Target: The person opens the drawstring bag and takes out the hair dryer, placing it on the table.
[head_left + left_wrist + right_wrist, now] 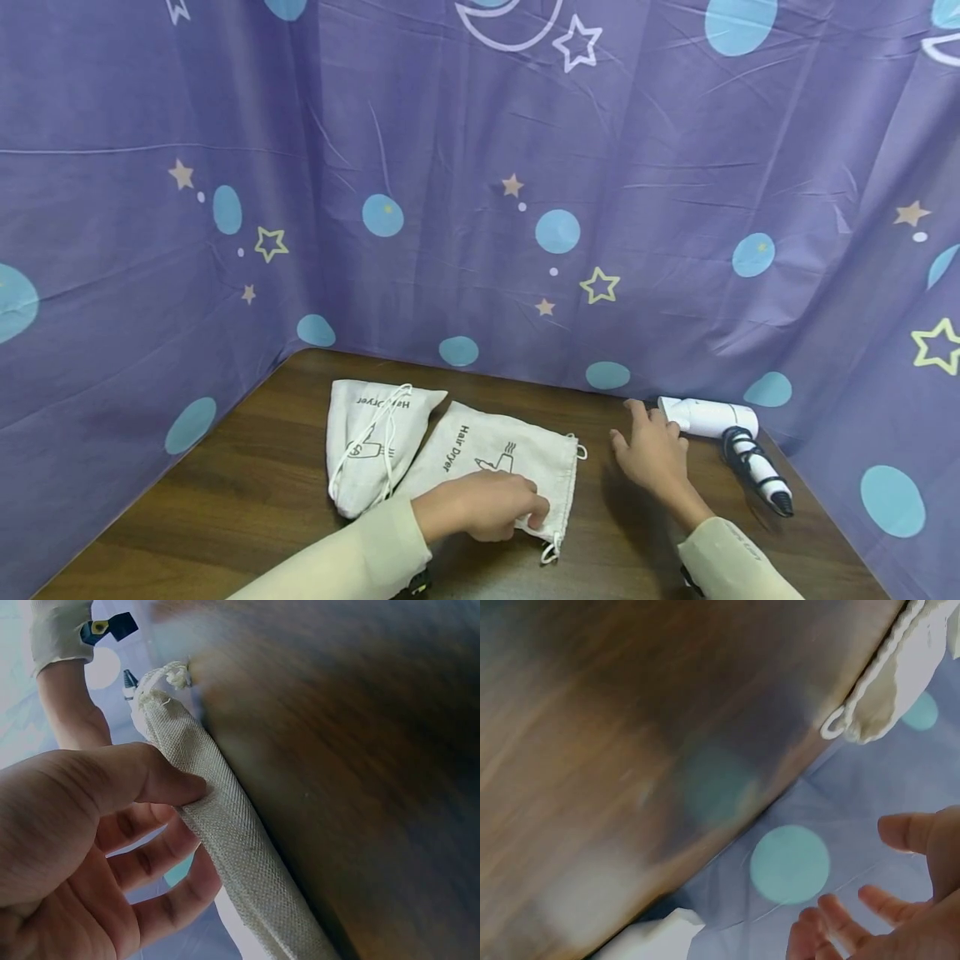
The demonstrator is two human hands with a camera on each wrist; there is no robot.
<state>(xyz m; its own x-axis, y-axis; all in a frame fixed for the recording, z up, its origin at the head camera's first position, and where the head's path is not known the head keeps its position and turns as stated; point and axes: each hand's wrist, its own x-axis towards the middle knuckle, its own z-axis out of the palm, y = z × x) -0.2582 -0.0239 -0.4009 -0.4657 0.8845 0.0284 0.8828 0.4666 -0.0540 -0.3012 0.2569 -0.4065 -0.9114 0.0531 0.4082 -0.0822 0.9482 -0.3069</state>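
A flat cream drawstring bag printed "Hair Dryer" lies in the middle of the table. My left hand is over its near edge; in the left wrist view the thumb and curled fingers pinch the side of the cloth bag. My right hand reaches to the back right, its fingers spread and holding nothing. Just right of it lies a white hair dryer, its black cord wound round the handle. Part of something white, likely the dryer, shows low in the right wrist view.
A second cream drawstring bag, fuller and with its white cords lying over it, sits to the left, against the flat bag. A purple curtain with stars and blue dots hangs behind and beside the brown wooden table.
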